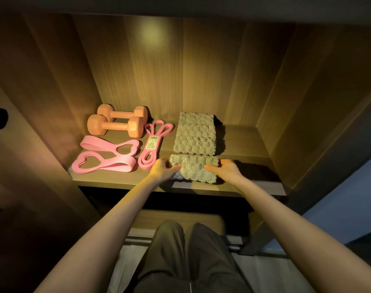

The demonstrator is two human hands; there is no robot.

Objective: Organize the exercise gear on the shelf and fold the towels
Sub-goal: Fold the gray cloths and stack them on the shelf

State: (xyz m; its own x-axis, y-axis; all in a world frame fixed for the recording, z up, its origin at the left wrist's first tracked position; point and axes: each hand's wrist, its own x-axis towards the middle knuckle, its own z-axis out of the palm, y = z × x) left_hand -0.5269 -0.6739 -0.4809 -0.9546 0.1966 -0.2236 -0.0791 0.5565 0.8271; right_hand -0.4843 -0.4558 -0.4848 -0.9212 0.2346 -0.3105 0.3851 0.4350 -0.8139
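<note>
Left hand [162,169] and right hand [222,168], fingers curled, grip opposite ends of a folded towel [194,169] lying crosswise at the shelf [117,180] front, just before a second towel [194,134].

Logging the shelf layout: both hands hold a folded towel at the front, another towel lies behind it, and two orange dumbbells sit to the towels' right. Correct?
Not quite: the head view shows the dumbbells to the towels' left. The rest stands: left hand and right hand hold the front towel, the second towel behind it.
</note>
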